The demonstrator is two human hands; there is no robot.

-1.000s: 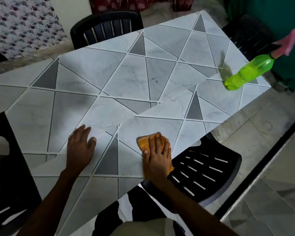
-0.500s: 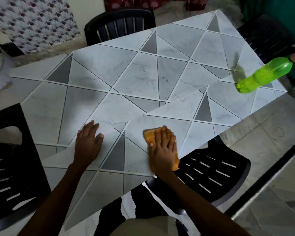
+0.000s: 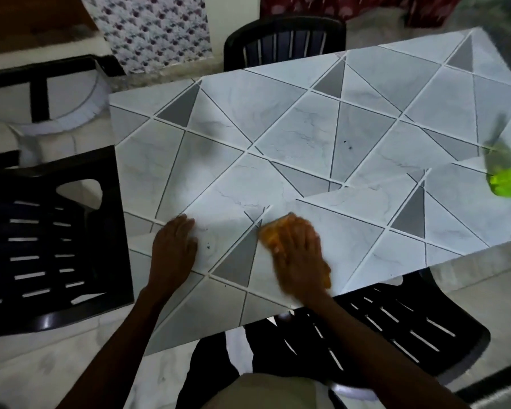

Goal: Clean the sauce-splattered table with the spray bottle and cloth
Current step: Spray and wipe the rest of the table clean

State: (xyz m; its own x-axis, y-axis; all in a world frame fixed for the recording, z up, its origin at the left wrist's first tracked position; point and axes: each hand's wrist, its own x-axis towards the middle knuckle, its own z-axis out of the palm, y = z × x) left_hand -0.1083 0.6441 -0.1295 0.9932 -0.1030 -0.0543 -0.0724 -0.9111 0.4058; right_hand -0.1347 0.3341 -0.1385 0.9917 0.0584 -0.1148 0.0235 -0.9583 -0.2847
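Sitting on the table at its right edge, the bottle is the only container in the head view. It's green, see-thru plastic w/ its base on the top, and its upper part is cut off by the frame edge. It's blurred, so can't tell what's in it or how full. Its dark shadow falls on the top just beyond it.

The table has grey triangle panels w/ white lines. The cloth is orange and bunched. It lies on the near part of the top, well apart from the bottle, under the right hand. Its left and far edges peek out past the fingertips, and a bit shows by the wrist. A few dark specks sit on the top betw. the two hands, w/ another speck farther out, mid-table.

The left hand is palm down, flat on the top just left of the specks. Its fingers are straight, close together and pointing far, holding nothing. The bare forearm comes in from near-left.

The right hand is palm down on the cloth, fingers stretched over it and pressing, not curled round it. It's motion-blurred, so finer finger detail is unclear. The forearm crosses the table's near edge from near-right.

All three chairs are black and slatted: left chair, far chair, and near chair, partly under the table's near edge.
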